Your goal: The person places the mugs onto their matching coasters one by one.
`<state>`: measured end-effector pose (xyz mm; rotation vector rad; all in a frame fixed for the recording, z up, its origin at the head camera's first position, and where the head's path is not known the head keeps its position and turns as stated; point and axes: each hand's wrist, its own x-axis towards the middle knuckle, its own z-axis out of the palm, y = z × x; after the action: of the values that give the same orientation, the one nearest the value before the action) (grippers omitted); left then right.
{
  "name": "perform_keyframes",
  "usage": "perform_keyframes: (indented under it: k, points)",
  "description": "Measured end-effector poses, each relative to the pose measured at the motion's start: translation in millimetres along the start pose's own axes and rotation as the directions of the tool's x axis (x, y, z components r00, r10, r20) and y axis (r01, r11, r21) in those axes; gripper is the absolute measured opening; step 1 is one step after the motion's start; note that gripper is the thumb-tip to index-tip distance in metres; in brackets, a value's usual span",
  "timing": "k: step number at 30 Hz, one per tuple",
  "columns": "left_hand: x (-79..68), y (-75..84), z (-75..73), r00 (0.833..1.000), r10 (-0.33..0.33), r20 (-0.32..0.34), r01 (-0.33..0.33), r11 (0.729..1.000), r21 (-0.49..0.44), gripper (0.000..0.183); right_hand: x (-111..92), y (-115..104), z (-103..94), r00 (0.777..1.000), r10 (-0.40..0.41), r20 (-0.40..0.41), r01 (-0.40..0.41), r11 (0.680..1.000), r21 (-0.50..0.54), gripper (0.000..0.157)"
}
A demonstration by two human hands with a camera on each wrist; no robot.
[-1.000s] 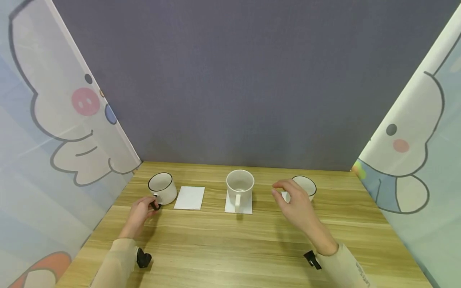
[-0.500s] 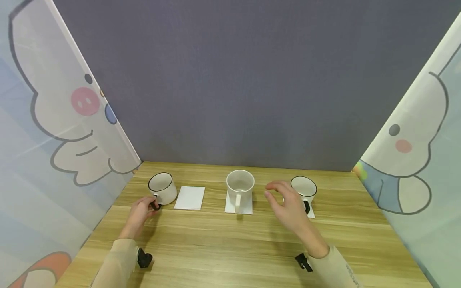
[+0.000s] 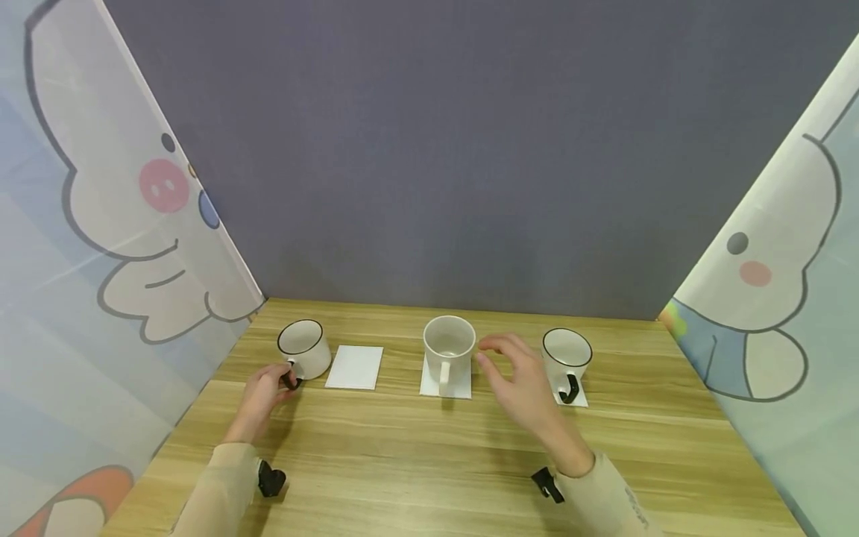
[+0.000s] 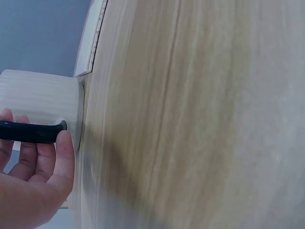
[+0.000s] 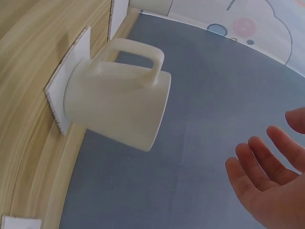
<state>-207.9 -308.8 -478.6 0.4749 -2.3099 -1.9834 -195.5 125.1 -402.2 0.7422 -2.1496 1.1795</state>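
At the left of the head view my left hand holds a white mug with a dark rim by its black handle. The fingers go behind that handle, and the thumb lies at its lower end. This mug stands on the wood beside a bare white square coaster. My right hand, its fingers loosely bent with nothing between them, hovers just right of the all-white mug. In the right wrist view a gap separates the fingers from this mug. The all-white mug stands upright on a white coaster.
On the right a third mug, with a dark rim and black handle, stands on its own coaster. Behind the wooden table rises a grey panel. Cartoon-printed sheets flank both sides.
My right hand has moved left, from in front of the right mug to beside the all-white one, uncovering the right mug and its handle. The left hand stays at its mug.
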Motion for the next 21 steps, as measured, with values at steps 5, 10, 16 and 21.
perform_keyframes:
  k: [5, 10, 16, 21]
  points:
    - [-1.2, 1.2, 1.0, 1.000, 0.006, -0.009, -0.006, 1.000, -0.006, 0.033, 2, -5, 6.6, 1.000, -0.005, -0.010, 0.006, 1.000, 0.029, 0.017]
    - [-1.9, 1.1, 0.9, 1.000, 0.002, -0.010, -0.002, 1.000, 0.004, 0.033, 4, -9, 13.1, 1.000, 0.007, 0.000, -0.007, 0.999, 0.044, 0.017]
    - [1.1, -0.9, 0.2, 1.000, -0.018, -0.011, 0.018, 1.000, -0.006, 0.032, 7, -12, 19.6, 1.000, -0.027, -0.014, 0.028, 0.997, 0.072, 0.016]
    - [1.9, -0.8, -0.3, 1.000, -0.019, -0.010, 0.019, 1.000, -0.008, 0.032, 10, -16, 23.7, 0.999, -0.038, -0.029, 0.039, 0.998, 0.050, 0.016]
